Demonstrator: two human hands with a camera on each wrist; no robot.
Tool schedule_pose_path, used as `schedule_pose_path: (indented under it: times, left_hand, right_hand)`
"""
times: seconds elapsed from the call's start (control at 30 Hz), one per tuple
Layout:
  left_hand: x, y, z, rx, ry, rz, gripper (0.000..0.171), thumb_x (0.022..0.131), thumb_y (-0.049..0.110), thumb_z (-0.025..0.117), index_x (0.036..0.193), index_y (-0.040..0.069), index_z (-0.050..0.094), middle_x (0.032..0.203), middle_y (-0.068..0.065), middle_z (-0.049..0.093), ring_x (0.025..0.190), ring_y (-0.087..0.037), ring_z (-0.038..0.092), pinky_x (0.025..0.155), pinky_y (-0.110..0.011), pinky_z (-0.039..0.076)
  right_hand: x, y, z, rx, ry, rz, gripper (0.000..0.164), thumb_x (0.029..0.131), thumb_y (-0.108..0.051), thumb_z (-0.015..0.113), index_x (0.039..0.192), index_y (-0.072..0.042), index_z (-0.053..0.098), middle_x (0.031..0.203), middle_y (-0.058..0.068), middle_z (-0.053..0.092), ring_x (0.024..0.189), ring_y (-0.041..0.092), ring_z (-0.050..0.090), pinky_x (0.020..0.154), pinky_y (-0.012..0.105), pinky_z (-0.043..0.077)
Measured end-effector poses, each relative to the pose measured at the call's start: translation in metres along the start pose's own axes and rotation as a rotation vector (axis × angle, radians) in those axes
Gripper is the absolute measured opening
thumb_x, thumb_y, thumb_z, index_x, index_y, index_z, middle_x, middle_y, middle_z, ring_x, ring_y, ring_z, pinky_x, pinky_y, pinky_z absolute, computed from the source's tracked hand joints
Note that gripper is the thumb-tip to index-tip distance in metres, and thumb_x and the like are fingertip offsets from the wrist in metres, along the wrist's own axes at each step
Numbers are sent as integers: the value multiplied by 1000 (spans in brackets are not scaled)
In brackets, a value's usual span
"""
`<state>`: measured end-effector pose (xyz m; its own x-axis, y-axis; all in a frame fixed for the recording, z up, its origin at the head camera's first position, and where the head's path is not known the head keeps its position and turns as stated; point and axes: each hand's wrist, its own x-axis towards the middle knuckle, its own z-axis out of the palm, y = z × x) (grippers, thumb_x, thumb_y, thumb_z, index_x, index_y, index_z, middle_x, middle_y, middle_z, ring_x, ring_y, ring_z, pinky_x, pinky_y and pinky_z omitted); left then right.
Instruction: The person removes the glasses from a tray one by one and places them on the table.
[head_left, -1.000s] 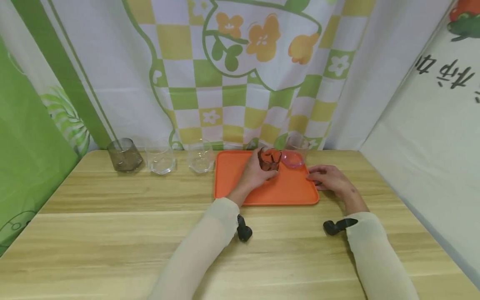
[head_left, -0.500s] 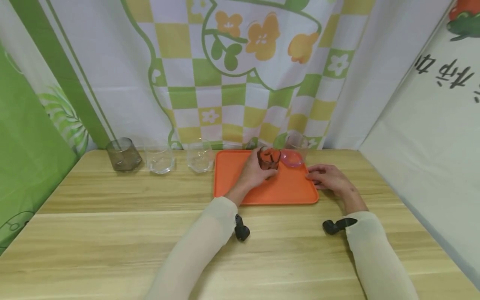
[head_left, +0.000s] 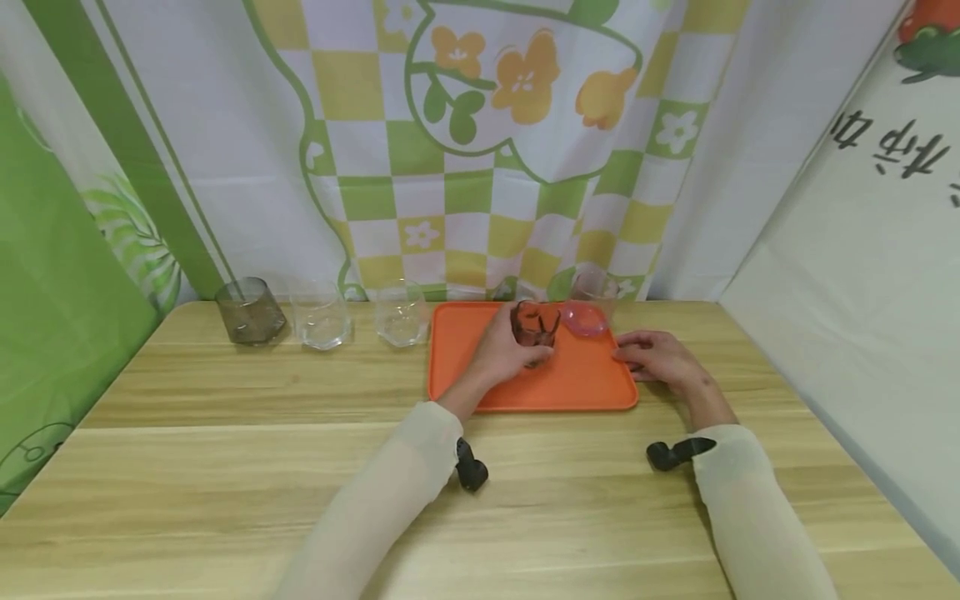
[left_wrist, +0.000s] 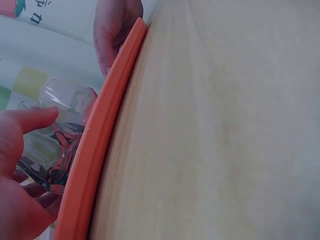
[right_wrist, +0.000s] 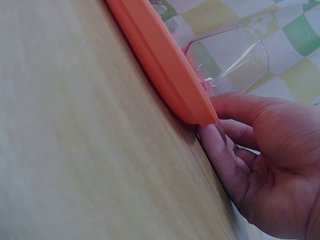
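My left hand (head_left: pixel 497 350) grips a glass (head_left: pixel 537 323) over the orange tray (head_left: pixel 577 383); its thick faceted base looks dark and reddish. In the left wrist view, my left hand (left_wrist: pixel 17 170) has its thumb on one side of the glass (left_wrist: pixel 61 157) and fingers on the other, with the base close to the tray (left_wrist: pixel 97 135). Another glass (head_left: pixel 587 317), its base tinted pink, stands at the tray's back right corner. My right hand (head_left: pixel 658 358) pinches the tray's right edge; in the right wrist view its fingertips (right_wrist: pixel 225 106) lie at the rim.
Left of the tray stand a smoky grey glass (head_left: pixel 251 312) and two clear glasses, one farther left (head_left: pixel 321 317) and one beside the tray (head_left: pixel 401 312). All are on a wooden table (head_left: pixel 225 467). A patterned curtain (head_left: pixel 465 200) hangs behind its back edge.
My left hand and the glass in it have shifted slightly left and toward me over the tray. My right hand and the tray have stayed in place.
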<state>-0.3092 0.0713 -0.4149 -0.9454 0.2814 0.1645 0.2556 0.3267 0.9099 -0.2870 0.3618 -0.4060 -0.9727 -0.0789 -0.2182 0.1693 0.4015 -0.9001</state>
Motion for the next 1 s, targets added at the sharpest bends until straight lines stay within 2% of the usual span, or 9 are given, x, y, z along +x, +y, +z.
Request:
schedule_pose_path:
  times: [0.33,0.5,0.63,0.83,1.0]
  left_hand:
    - [-20,7,-19,-22,-62,59,88,85,32,87,155,15,36,144,-11,54,126,-23,55,100,-42,49]
    - [-34,10,-36,-20,-88,58,90,85,35,88,155,13,36,140,-12,55,116,-21,59,94,-42,52]
    - [-46,9,-51,5,-76,58,91,83,35,89,154,11,36,137,-12,57,112,-20,61,91,-41,54]
    - [-64,4,-75,5,-69,83,85,86,33,87,151,13,37,136,-12,56,113,-19,62,91,-41,55]
    - [-78,-1,-96,31,-74,76,86,86,34,87,152,14,37,135,-11,57,115,-20,61,93,-43,54]
  right_hand:
    - [-1,0,0,-16,-3,6,56,100,-14,68,145,12,46,105,9,68,85,11,66,74,27,60]
    - [0,1,-1,-12,-4,5,56,100,-14,68,145,12,46,106,9,68,85,10,67,74,27,59]
    - [1,1,0,-6,-7,3,56,100,-13,68,145,12,46,103,7,69,85,10,67,74,27,60]
    - [-2,-1,0,-17,-11,-10,55,101,-13,67,145,13,46,106,9,69,85,10,68,75,27,60]
    - [-2,-2,1,-22,-15,-12,55,101,-14,67,144,13,46,106,9,69,85,10,67,74,27,60]
